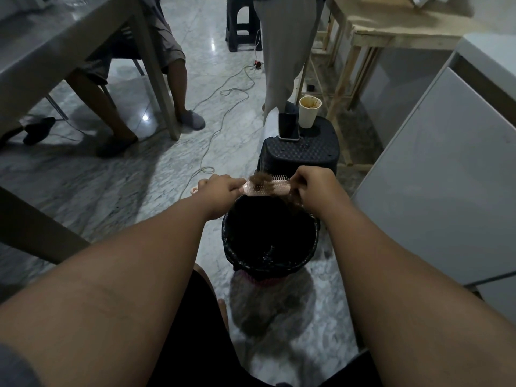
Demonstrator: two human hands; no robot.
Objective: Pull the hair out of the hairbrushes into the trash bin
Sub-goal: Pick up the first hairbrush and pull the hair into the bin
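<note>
One pink hairbrush (279, 189) is held over the far rim of the trash bin (229, 244), handle clamped in curled fingers of the L hand (220, 188). Brown hair (259, 181) is matted on the bristles; strands by the brush tip are pinched by the R hand (312, 185).

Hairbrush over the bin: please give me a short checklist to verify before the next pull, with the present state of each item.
1. Left hand grips the brush handle: ok.
2. Brush is above the bin: ok, over its far rim.
3. Right hand pinches hair at the brush's end: ok.
4. Brush free of hair: not ok, a clump remains.
5. Room left inside the bin: cannot tell, too dark.
6. Phone and cup apart from the hands: ok, on the stool behind.
</note>
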